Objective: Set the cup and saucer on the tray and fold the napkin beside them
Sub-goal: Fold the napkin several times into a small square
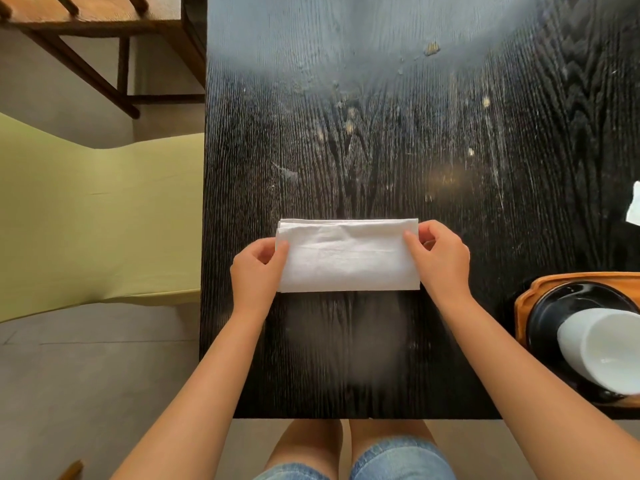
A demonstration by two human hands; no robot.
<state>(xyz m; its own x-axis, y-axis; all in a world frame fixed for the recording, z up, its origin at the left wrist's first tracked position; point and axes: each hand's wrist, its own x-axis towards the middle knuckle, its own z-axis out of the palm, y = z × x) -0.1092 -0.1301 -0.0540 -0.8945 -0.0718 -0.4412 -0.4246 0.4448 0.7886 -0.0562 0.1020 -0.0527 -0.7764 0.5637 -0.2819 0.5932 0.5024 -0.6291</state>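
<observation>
Napkin (348, 255), folded to a white strip, lies on the bench (381, 133) between both hands: left hand (255, 268) and right hand (440, 258) pinch its ends. Right of the right hand, the tray (523, 299) holds the saucer (547, 317) carrying the cup (602, 344).

My dark wood-grain surface (381, 133) is scuffed and speckled; a green chair (97, 220) sits to my left, wooden furniture (104, 29) beyond it.

Black wood-grain table (381, 133), glare at its far end; green chair (97, 220), wooden chair (104, 36), grey floor (86, 375).
</observation>
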